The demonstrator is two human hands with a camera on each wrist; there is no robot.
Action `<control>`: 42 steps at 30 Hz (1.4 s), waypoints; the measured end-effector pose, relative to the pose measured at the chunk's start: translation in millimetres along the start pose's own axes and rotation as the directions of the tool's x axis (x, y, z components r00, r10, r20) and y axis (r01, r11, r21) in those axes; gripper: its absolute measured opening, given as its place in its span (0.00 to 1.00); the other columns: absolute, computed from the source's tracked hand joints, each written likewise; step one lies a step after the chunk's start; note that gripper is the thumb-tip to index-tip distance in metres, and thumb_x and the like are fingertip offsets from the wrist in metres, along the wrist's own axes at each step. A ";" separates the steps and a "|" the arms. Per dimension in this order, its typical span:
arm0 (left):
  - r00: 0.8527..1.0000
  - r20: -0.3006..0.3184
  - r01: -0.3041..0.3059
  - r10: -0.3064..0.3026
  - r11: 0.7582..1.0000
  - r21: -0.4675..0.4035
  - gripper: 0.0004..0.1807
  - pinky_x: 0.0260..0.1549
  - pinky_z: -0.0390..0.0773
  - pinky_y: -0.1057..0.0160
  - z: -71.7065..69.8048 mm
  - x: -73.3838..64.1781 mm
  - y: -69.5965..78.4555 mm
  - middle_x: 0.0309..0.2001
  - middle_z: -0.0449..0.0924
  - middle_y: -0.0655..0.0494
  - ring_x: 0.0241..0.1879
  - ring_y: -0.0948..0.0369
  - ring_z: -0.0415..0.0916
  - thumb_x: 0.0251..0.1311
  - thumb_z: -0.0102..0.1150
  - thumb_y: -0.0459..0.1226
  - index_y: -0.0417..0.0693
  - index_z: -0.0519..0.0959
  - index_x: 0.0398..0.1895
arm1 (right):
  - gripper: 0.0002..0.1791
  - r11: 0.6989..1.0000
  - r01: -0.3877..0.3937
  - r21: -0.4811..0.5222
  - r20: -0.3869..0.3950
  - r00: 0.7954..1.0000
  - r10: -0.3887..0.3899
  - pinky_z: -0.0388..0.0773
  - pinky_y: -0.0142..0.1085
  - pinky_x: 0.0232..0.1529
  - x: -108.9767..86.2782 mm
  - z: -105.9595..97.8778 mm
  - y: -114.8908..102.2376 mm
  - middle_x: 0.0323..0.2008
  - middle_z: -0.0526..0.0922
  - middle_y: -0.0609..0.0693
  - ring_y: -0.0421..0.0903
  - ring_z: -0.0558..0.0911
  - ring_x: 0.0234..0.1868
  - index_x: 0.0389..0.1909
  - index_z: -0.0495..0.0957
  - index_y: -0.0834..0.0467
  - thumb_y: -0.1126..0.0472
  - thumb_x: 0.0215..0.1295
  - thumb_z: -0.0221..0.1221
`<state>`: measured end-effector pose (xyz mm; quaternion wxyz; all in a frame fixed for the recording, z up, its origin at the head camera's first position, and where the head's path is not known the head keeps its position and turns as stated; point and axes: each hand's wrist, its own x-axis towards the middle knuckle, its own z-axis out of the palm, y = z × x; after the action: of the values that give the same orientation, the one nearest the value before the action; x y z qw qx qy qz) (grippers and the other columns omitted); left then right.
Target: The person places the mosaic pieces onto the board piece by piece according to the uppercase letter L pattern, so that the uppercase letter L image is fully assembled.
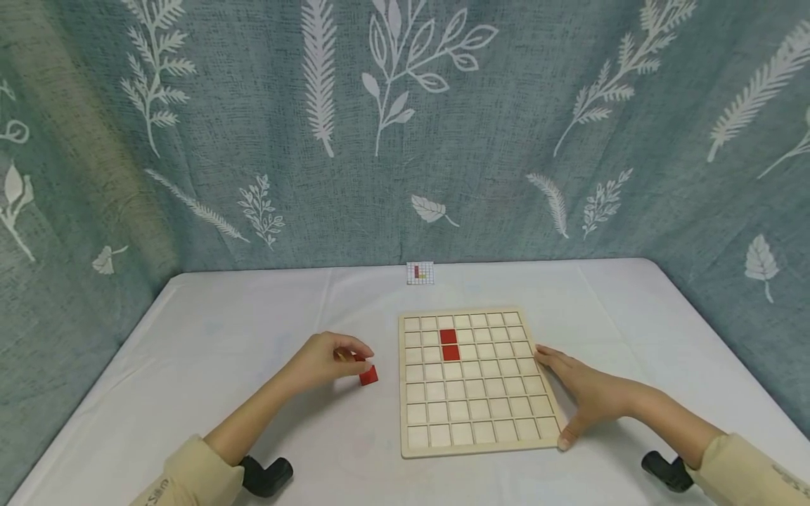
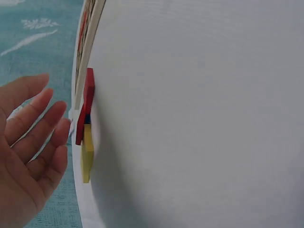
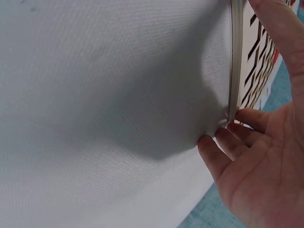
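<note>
My left hand [image 1: 334,358] hovers at the left of the board, fingers loosely bent, over a few small tiles. One red tile [image 1: 369,377] shows beyond the thumb; the others are mostly hidden by the fingers. From the left wrist view, two red tiles [image 2: 90,90], a yellow tile [image 2: 87,159] and a bit of dark blue stand apart from the fingertips. A wooden grid board [image 1: 481,448] holds an upper red square [image 1: 448,336] and a lower red square [image 1: 451,353], one below the other. My right hand [image 1: 595,395] touches the board's right edge with spread thumb and fingers.
A small printed grid card [image 1: 420,273] with coloured squares lies at the table's back edge. White cloth [image 1: 266,316] covers the table, and a patterned curtain [image 1: 354,211] hangs behind. Black devices [image 1: 268,478] sit at both wrists.
</note>
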<state>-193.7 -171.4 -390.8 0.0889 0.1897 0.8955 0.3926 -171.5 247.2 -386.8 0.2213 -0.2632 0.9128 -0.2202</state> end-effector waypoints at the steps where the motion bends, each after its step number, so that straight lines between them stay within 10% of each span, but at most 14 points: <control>1: 1.000 0.005 0.003 -0.003 1.000 -0.003 0.11 0.27 0.74 0.65 0.9 -0.3 -0.8 0.33 0.82 0.56 0.28 0.62 0.74 0.51 0.66 0.39 0.44 0.83 0.37 | 0.72 1.000 -0.003 0.000 0.001 1.000 0.003 0.51 0.60 0.62 0.2 0.2 -0.1 0.70 0.40 0.68 0.68 0.45 0.68 0.68 0.45 0.69 0.37 0.25 0.72; 31: 1.000 -0.009 -0.022 0.026 0.956 0.292 0.14 0.32 0.70 0.66 13.1 4.7 1.8 0.31 0.79 0.63 0.30 0.65 0.69 0.41 0.73 0.37 0.50 0.84 0.35 | 0.72 1.000 0.007 -0.003 -0.008 1.000 -0.007 0.51 0.61 0.61 1.7 0.6 -2.3 0.69 0.40 0.68 0.69 0.46 0.68 0.67 0.45 0.70 0.39 0.25 0.73; 42: 0.990 0.069 -0.142 0.126 0.930 0.340 0.10 0.32 0.70 0.67 15.5 6.4 5.7 0.29 0.79 0.64 0.33 0.65 0.68 0.45 0.70 0.36 0.51 0.84 0.34 | 0.72 1.000 0.006 0.010 -0.004 1.000 -0.006 0.51 0.61 0.61 -0.4 1.0 -2.4 0.69 0.40 0.69 0.69 0.45 0.68 0.67 0.44 0.71 0.39 0.25 0.73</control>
<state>-193.2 -154.9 -397.1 0.0479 0.2718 0.9331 0.2306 -169.8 245.3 -386.3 0.2199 -0.2644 0.9114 -0.2258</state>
